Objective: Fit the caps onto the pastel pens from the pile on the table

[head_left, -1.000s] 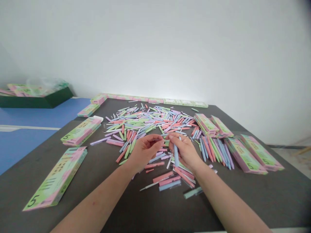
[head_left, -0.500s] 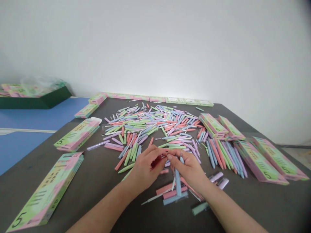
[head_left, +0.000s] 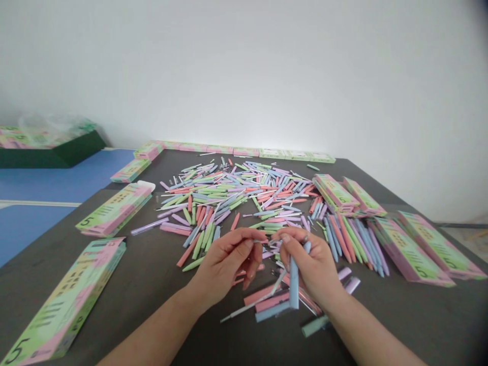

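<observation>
Pale blue matte pen (head_left: 293,284) stands nearly upright in the right grip (head_left: 312,259), fingers and thumb clamped on it, lower end pointing down, apparently to hold it above the loose pens beneath. Left grip (head_left: 224,264) has its fingers curled together just beside the right; whether they hold anything small, I cannot tell. Pastel pink, green, lilac and blue pens (head_left: 229,198) lie heaped mid-bench, with a roughly parallel fan of pens (head_left: 351,244) to the right. Green-and-pink cardboard boxes marked 5 (head_left: 64,305) stand along the edges of the dark grey bench (head_left: 152,264), seemingly placed around the heap. Beyond: white wall (head_left: 244,76), blue surface (head_left: 57,188), dark green tray (head_left: 53,155).
</observation>
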### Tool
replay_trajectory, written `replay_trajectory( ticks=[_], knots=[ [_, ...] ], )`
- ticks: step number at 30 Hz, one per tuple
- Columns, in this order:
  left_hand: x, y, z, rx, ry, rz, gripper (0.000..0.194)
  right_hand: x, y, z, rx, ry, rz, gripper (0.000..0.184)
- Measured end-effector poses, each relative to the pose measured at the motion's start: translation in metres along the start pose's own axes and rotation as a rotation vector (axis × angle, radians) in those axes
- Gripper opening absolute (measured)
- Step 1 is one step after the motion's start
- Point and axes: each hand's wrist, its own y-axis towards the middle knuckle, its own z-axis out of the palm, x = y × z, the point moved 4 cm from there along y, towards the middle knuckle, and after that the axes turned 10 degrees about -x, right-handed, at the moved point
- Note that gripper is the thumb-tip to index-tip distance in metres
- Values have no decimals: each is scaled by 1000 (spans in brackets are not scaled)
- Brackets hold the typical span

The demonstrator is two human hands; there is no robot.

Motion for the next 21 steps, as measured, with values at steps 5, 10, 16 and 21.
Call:
replay_trajectory(
  ticks=[5, 10, 16, 21],
  knots=[
    [-2, -2, 7, 48, -48, -12, 10, -4, -2, 1, 46, -17, 8, 24],
    [1, -2, 9, 8, 36, -26, 15, -12, -2, 3, 38, -20, 12, 23],
    [5, -4, 12, -33, 64, -62, 23, -15, -4, 8, 67, 76, 11, 23],
    [7, -4, 14, 6, 55, -63, 21, -9, -6, 12, 58, 97, -9, 23]
  ],
)
